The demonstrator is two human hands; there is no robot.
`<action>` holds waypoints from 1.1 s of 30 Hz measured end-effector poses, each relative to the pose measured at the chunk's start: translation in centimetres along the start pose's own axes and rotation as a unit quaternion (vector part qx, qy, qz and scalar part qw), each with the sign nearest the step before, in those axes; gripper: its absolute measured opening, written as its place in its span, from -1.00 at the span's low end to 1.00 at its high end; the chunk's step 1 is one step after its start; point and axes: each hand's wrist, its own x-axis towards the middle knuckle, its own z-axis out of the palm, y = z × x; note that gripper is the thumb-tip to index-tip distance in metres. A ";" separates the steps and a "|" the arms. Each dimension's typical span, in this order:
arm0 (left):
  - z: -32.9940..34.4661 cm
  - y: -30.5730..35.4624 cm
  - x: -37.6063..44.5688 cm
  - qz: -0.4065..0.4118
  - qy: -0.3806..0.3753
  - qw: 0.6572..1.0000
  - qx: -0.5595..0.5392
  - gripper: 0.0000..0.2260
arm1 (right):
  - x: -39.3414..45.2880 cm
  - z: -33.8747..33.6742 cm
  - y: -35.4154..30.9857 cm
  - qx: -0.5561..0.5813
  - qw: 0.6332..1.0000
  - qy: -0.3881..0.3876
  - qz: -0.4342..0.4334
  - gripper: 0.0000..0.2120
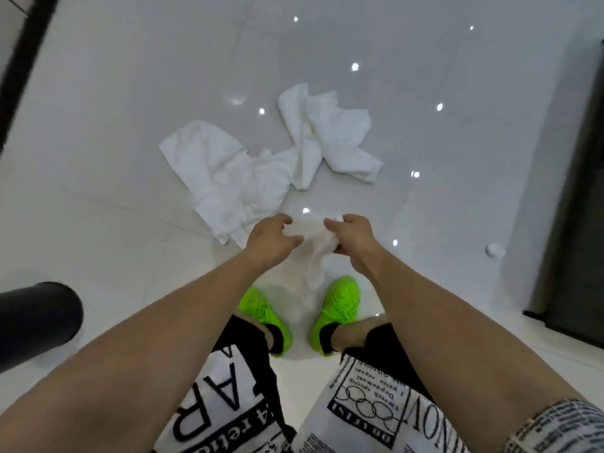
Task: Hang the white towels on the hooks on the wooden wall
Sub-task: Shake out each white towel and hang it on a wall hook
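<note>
I look straight down at a glossy white floor. A white towel (309, 253) hangs between my two hands, and its lower end drops towards my green shoes. My left hand (269, 238) grips its top edge on the left, and my right hand (351, 238) grips it on the right. Two more white towels lie crumpled on the floor ahead: one towel (225, 178) at the left, the other towel (330, 135) further away at the right, their edges overlapping. No hooks or wooden wall are in view.
My green shoes (341, 304) stand close together under the held towel. A black cylinder (36, 317) juts in at the left edge. A dark panel or door (578, 204) runs along the right side. A small white round object (494, 250) lies on the floor near it.
</note>
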 end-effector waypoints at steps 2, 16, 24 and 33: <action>-4.2 5.0 -5.7 0.048 -0.020 0.999 0.006 -0.51 | -7.5 -1.8 -5.1 0.035 0.999 -0.003 0.003 -0.83; -20.3 29.5 -26.5 0.283 -0.047 0.954 -0.081 -0.70 | -38.2 -12.2 -21.9 0.082 0.964 0.057 -0.246 -0.36; -21.3 36.1 -35.3 0.356 -0.049 0.930 -0.081 -0.52 | -45.6 -16.0 -20.4 0.195 0.917 0.053 -0.343 -0.91; -13.3 43.2 -46.3 0.504 -0.053 0.856 0.097 -0.37 | -55.4 -26.7 -17.7 0.213 0.863 0.224 -0.400 -0.90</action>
